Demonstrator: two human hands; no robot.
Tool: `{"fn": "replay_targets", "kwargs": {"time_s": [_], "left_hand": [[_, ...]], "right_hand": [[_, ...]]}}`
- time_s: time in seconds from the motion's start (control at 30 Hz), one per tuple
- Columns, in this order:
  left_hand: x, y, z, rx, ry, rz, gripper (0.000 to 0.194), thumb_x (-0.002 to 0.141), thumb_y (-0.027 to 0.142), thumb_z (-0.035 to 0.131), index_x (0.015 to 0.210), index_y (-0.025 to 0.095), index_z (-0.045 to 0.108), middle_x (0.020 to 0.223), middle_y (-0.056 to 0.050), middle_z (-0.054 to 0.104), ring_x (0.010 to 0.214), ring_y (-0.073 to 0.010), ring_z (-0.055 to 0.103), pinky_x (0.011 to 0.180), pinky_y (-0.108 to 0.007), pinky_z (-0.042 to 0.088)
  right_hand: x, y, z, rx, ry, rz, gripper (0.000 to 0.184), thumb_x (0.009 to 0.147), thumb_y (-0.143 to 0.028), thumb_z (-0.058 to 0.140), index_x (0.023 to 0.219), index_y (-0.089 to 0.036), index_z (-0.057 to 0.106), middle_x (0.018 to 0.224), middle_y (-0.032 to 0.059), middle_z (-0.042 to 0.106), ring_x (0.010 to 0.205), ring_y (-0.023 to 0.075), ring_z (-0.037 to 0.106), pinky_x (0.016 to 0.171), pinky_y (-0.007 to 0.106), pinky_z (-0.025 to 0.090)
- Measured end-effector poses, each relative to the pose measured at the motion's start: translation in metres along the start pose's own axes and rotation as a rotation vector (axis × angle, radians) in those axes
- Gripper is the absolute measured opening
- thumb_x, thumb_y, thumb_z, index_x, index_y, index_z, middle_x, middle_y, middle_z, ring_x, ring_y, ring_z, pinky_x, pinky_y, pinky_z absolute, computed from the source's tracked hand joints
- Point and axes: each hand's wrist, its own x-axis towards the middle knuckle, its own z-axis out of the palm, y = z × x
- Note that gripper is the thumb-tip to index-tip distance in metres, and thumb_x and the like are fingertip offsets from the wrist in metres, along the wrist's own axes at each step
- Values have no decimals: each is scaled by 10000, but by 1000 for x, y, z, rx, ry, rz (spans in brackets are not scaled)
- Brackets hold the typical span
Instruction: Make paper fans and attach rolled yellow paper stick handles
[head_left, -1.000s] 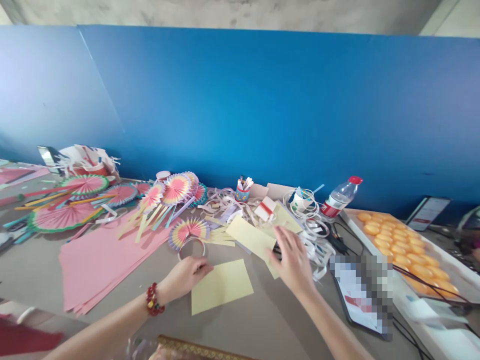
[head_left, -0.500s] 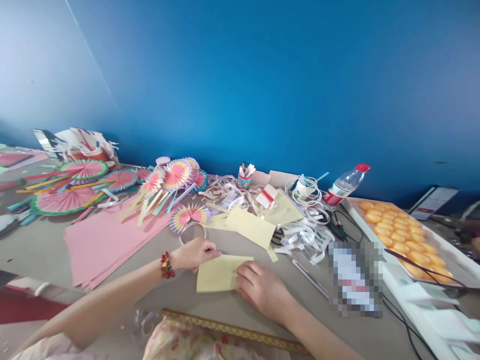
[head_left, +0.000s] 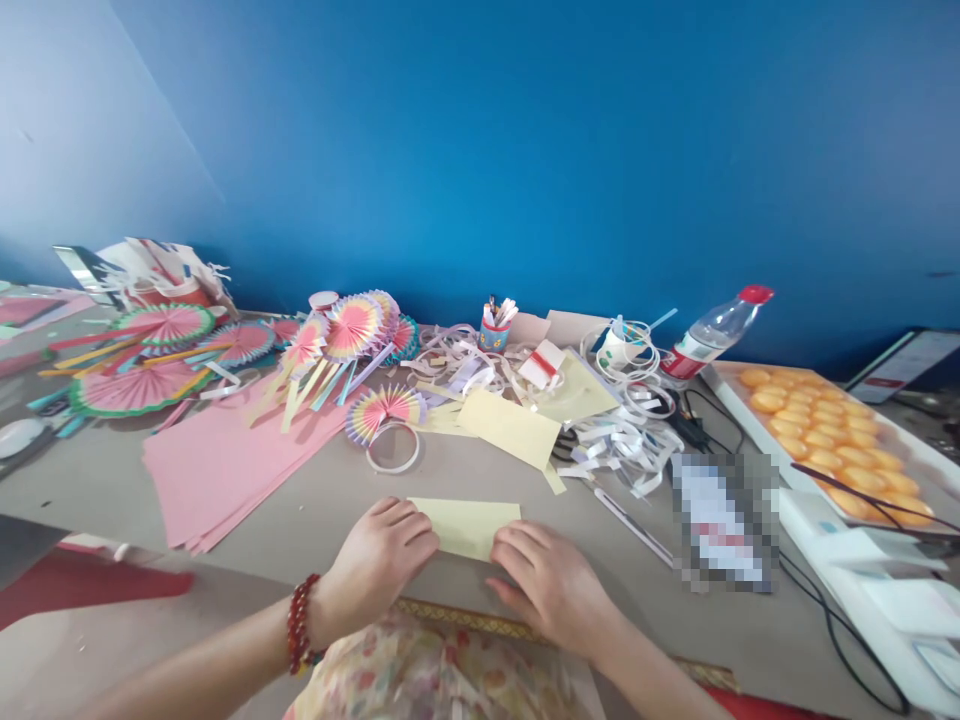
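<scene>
Covering the left end of the yellow paper (head_left: 472,525) on the table (head_left: 450,472), the left hand (head_left: 379,555) now faces the right hand (head_left: 551,580) opposite — likely steadying both sides — pinch or touch, unclear.

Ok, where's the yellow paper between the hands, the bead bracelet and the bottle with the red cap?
Yellow paper (head_left: 468,527), head view: middle of the sheet.
Bead bracelet (head_left: 298,622), head view: on the red beads.
Bottle (head_left: 706,339), head view: middle of its body.

A blue wall (head_left: 525,170) is standing behind a grey table (head_left: 315,480), pale light (head_left: 45,150) is washing the wall's left side, and floor (head_left: 45,670) is showing below.
</scene>
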Motion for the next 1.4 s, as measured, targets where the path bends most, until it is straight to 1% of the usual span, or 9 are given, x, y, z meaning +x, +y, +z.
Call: {"fn": "replay_targets", "kwargs": {"time_s": [0.17,0.3,0.47,0.6,0.7,0.83,0.9,1.07,1.4], "left_hand": [[-17,-2,7,-175,51,-110,188,1012,183,456,927,197,623,937,-43,671,869,-187,593,789,-321,429],[-14,-8,10,-263,83,-246,211,1018,248,458,909,215,636,922,-35,689,877,-181,639,783,-297,470],[0,-12,12,-221,59,-406,279,1022,347,442,830,212,593,814,-21,666,734,-175,649,675,-293,492],[3,-10,12,-141,152,-446,182,1010,320,455,974,212,597,923,-56,687,815,-202,673,717,-324,537],[1,1,8,-34,207,-322,245,998,229,455,1209,181,572,1198,-120,673,1111,-243,633,960,-402,508],[0,16,3,87,-14,47,414,1000,254,460,1405,181,503,1453,-80,552,1401,-224,428,1217,-429,258],[0,18,4,137,-109,138,474,1004,335,473,1450,175,465,1543,-62,450,1470,-217,318,1248,-422,177],[5,10,13,150,-216,128,699,969,553,481,1526,153,346,1629,-79,276,1515,-261,193,1234,-434,186],[12,-1,22,73,-236,90,818,933,662,425,1556,154,275,1612,-112,313,1506,-279,219,1223,-470,184]], "right_hand": [[-20,-12,-2,89,155,161,222,997,-134,415,962,-227,614,980,49,692,932,201,629,837,327,485],[-14,-14,-4,148,234,291,216,1007,-169,413,921,-234,600,902,37,678,832,185,637,765,307,483],[2,-5,1,94,239,404,248,1022,-223,386,845,-226,560,798,29,625,718,177,613,663,279,453],[9,-2,7,10,257,439,275,1034,-232,367,819,-221,537,743,23,598,674,175,592,635,279,413],[10,-3,7,3,231,451,264,1033,-222,366,831,-220,537,755,26,599,696,182,588,654,286,395],[11,-2,6,9,176,464,260,1031,-210,360,830,-220,525,764,21,598,704,182,576,664,287,378],[11,-1,6,-7,166,468,258,1029,-207,357,828,-221,518,757,19,596,701,183,572,667,288,371],[15,1,5,-55,167,464,267,1036,-202,330,846,-223,517,762,18,606,681,176,583,659,284,360],[18,3,6,-77,210,522,276,1037,-212,328,833,-224,513,719,10,623,618,166,590,606,278,361]]}}
